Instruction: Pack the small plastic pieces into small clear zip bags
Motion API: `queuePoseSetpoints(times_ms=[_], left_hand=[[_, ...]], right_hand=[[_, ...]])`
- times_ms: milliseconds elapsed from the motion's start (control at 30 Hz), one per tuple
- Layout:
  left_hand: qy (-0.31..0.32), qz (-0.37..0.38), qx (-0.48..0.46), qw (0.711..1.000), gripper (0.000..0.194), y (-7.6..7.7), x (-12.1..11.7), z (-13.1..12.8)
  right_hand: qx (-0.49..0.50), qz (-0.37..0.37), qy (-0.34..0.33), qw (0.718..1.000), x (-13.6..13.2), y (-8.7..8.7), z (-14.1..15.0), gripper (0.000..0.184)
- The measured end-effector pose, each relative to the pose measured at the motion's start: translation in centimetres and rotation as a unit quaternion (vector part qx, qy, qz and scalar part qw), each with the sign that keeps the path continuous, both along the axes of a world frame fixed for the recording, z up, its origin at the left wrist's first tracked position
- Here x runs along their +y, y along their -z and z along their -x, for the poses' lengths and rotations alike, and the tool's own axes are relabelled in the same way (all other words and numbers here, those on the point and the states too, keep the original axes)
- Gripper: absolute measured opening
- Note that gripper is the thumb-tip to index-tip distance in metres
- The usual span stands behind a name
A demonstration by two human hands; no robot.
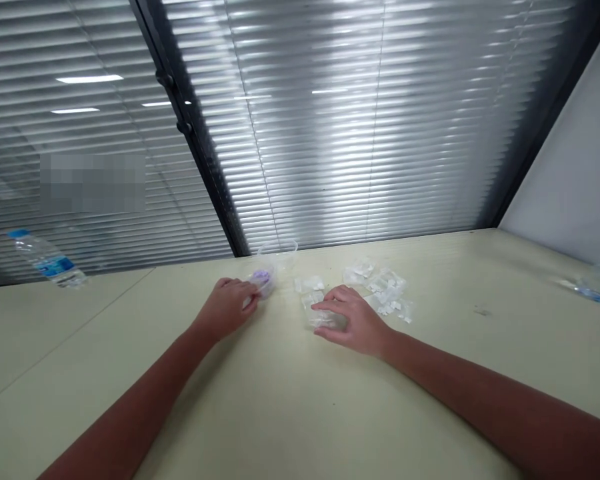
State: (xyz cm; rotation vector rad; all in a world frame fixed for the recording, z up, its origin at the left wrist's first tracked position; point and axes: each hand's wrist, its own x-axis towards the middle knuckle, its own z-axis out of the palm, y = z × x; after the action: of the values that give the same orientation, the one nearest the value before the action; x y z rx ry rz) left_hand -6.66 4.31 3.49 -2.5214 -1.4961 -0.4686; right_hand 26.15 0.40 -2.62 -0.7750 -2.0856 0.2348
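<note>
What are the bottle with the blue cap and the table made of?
Bottle: probably thin, shiny plastic, because it's see-through and catches the light.

Table: maybe wood or board with a smooth, pale coating; its top looks even, but I can't tell what's underneath.

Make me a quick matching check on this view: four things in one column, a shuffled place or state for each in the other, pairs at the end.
1. Left hand
2. Right hand
3. Bottle at far left
4. Blinds

A. Topped by a blue cap
B. Hang beyond the table
C. At the small clear container with purple contents
D. Fingers spread at clear plastic

Pairs: 1-C, 2-D, 3-A, 4-B
</note>
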Motion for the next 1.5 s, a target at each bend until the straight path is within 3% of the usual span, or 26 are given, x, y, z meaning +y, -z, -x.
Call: queuePoseSetpoints(times_ms=[133, 233, 333, 467, 667, 767, 1133, 1333, 1500], left_hand=[[0.060, -0.016, 0.079, 0.995, 0.022, -0.4, -4.4, -2.1], [0.092, -0.016, 0.074, 0.993, 0.021, -0.7, -7.6, -3.0], [0.132, 0.008, 0.053, 0.990, 0.029, -0.9, -8.9, -2.9], [0.165, 0.023, 0.040, 0.985, 0.030, -0.5, -8.4, -2.0], [0.146, 0.036, 0.044, 0.988, 0.036, 0.6, -8.0, -1.7], [0.139, 0.042, 0.040, 0.989, 0.027, 0.8, -7.9, -1.6], [0.134, -0.001, 0.029, 0.991, 0.026, 0.3, -7.6, -1.1], [0.130, -0.015, 0.037, 0.991, 0.043, 0.4, -7.9, -1.3], [0.135, 0.014, 0.045, 0.990, 0.033, 0.3, -8.0, -1.3]], right_hand=[[-0.002, 0.001, 0.009, 1.000, 0.0, -0.1, 0.1, 0.039], [0.006, -0.001, 0.027, 1.000, -0.1, -0.2, 0.1, 0.043], [0.009, -0.004, 0.044, 0.999, -0.3, -0.3, 0.0, 0.047], [0.016, -0.007, 0.043, 0.999, -0.5, -0.5, -0.1, 0.049], [0.015, 0.048, -0.021, 0.998, -0.8, -0.5, -0.1, 0.050], [0.013, 0.045, -0.025, 0.999, -0.9, -0.6, -0.1, 0.051], [0.022, -0.008, -0.002, 1.000, -1.0, -1.1, 0.0, 0.051], [0.017, -0.003, -0.006, 1.000, -1.0, -1.0, 0.0, 0.049], [0.017, -0.003, -0.010, 1.000, -1.0, -1.0, -0.1, 0.050]])
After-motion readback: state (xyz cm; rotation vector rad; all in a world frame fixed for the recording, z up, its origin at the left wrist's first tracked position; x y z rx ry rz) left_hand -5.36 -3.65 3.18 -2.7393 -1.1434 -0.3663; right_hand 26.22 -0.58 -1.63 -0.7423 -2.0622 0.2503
